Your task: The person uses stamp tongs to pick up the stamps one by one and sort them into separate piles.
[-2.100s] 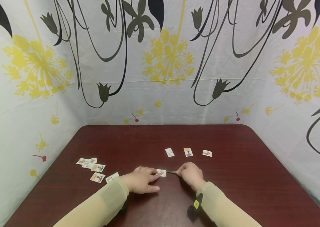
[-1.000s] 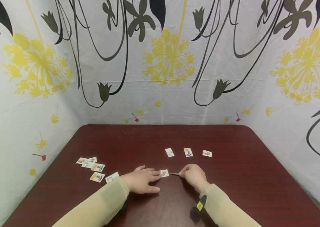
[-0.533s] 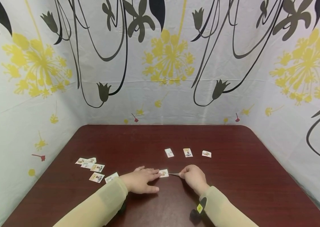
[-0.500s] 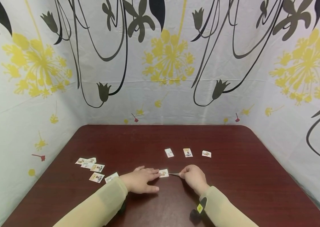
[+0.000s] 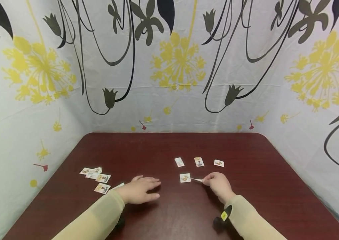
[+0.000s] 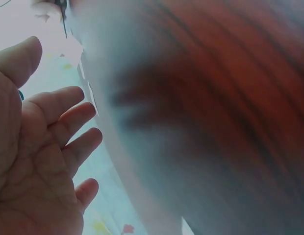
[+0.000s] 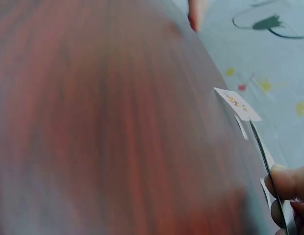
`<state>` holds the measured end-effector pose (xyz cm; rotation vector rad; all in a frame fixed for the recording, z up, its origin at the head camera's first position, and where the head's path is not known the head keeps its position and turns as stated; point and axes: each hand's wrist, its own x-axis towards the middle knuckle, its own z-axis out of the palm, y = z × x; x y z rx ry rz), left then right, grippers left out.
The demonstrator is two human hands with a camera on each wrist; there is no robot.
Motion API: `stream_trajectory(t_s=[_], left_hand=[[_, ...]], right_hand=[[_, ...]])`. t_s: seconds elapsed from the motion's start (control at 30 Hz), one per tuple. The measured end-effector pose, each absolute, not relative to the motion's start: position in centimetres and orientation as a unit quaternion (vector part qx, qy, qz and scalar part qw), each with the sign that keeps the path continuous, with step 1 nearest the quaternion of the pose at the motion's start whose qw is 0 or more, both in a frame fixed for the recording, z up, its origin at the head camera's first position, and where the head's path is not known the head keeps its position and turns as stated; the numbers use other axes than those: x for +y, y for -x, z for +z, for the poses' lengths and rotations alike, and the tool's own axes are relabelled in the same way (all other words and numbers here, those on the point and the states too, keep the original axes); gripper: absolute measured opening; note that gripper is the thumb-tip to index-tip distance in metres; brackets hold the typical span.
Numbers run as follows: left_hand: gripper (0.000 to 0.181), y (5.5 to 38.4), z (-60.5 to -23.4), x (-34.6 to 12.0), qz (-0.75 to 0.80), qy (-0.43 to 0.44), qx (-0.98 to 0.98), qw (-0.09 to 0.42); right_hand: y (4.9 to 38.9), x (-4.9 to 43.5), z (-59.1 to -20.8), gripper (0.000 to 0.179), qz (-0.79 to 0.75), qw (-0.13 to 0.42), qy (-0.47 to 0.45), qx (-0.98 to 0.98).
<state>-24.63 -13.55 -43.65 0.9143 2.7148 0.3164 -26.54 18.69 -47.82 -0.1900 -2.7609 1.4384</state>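
Note:
My right hand pinches slim metal tweezers between thumb and fingers. The tips of the tweezers grip the edge of a small white stamp with a serrated border and an orange picture. In the right wrist view this stamp appears raised off the table. My left hand is to the left of it, palm down with fingers spread. Nothing is in the left fingers. Just beyond the held stamp, three stamps lie in a spaced row, including a middle one.
Several loose stamps lie at the left of the dark red table, some overlapping. One stamp is partly hidden by my left hand. A flower-printed cloth hangs round the back and sides.
The tweezers have carried the stamp right and slightly away from me, out from the left fingertips. My left hand has let go of the stamp and drawn back left. The other stamps stay put.

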Motion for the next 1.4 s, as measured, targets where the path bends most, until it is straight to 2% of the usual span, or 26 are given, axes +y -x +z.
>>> stream_trajectory(t_s=[0.2,0.67,0.87,1.13,1.4], left_hand=[[0.059,24.6,-43.6,-15.1,0.122,-0.308,0.935,0.124],[0.058,24.5,-42.9,-18.5,0.150,-0.280,0.942,0.110],[0.058,24.3,-42.6,-20.0,0.168,-0.261,0.944,0.112],[0.058,24.3,-42.9,-22.2,0.170,-0.234,0.953,0.090],[0.056,24.2,-42.9,-23.8,0.171,-0.216,0.959,0.066]], right_hand=[[27.0,22.0,-47.6,0.008,0.478,0.008,0.073,-0.875],[27.4,28.5,-47.3,0.023,0.502,0.013,0.096,-0.860],[27.6,29.9,-47.2,0.031,0.510,0.022,0.123,-0.851],[28.4,30.9,-47.1,0.028,0.515,0.038,0.156,-0.842],[28.9,31.4,-46.6,0.028,0.451,0.037,0.173,-0.875]])
